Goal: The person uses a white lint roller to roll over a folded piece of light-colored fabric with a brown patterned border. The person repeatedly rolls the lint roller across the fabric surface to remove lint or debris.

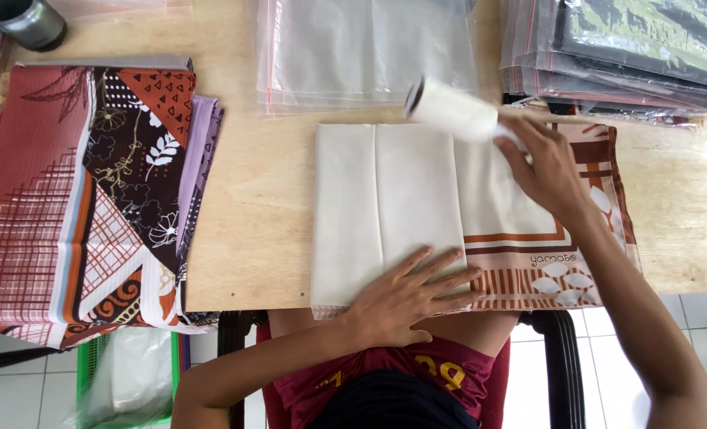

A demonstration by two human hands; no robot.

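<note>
The left hand (413,295) lies open and flat on the folded cloth (393,206) to hold it down, while the right hand (548,171) grips a white roller (451,110) over it.

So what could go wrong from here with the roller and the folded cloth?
The lint roller is at the cloth's far edge; only the left hand pins the near edge, so a pass might bunch the fold. The near edge overhangs the table, so the cloth could slide off. The right hand works close to the plastic bags and might snag them.
</note>
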